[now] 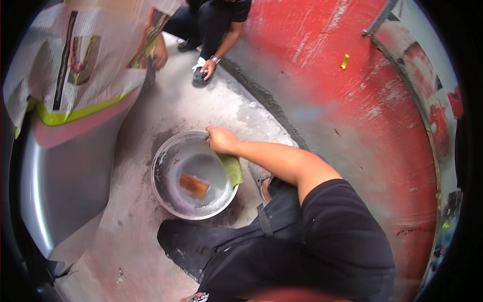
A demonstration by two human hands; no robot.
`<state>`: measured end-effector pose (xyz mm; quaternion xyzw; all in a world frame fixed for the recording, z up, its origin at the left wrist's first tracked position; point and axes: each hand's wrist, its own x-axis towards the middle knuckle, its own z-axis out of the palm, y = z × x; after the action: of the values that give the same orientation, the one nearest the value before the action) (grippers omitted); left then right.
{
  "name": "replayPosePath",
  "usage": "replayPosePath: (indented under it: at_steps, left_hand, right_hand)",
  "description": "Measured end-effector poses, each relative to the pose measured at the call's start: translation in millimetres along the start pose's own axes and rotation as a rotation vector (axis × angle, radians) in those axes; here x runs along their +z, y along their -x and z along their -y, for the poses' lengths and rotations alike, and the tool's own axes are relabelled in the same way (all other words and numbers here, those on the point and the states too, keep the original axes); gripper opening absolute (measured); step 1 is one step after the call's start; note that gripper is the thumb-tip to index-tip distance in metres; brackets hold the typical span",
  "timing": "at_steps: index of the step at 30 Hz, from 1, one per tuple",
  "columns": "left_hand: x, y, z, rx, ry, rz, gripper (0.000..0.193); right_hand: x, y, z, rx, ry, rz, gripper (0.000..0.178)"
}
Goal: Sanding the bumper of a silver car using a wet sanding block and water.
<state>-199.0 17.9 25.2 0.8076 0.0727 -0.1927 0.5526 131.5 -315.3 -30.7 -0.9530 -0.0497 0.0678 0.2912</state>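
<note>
A round metal basin (156,187) of cloudy water sits on the floor in front of me. A brown rectangular block (194,185) lies in it. My right hand (222,140) is at the basin's far right rim, its fingers closed on a green cloth (232,170). The cloth hangs down over the right rim; its upper end is hidden by my hand. My left hand is out of view.
At left stands a silver car panel (70,166), its upper part masked with newspaper (60,65) and lime-green tape (83,115). Across from me another person (214,25) crouches, one hand near their shoe. A worn red surface (322,65) with a grey area spreads at right.
</note>
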Motion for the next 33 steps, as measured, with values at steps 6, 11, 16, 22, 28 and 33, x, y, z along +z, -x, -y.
replayPosePath:
  at_steps: [6, 11, 16, 22, 28, 33]
  left_hand:
    - [-11, 69, 19, -0.191, -0.125, -0.093, 0.016]
    - [-8, 89, 26, -0.294, -0.220, -0.086, 0.014]
    - [-18, 83, 29, -0.345, -0.355, -0.005, 0.016]
    - [-33, 61, 25, -0.390, -0.534, 0.099, 0.023]
    - [-49, 36, 21, -0.444, -0.695, 0.195, 0.031]
    - [-45, 11, 16, -0.490, -0.783, 0.289, 0.039]
  right_hand:
    - [-8, 1, 8, 0.028, 0.043, 0.014, 0.036]
    - [-7, 2, 16, 0.033, 0.066, 0.021, 0.031]
    - [-6, 1, 19, 0.067, 0.084, 0.058, 0.027]
    - [-11, 2, 17, 0.074, 0.052, 0.054, 0.026]
    - [-10, 3, 18, 0.045, 0.041, 0.054, 0.024]
    - [-7, 7, 11, 0.062, 0.042, 0.052, 0.024]
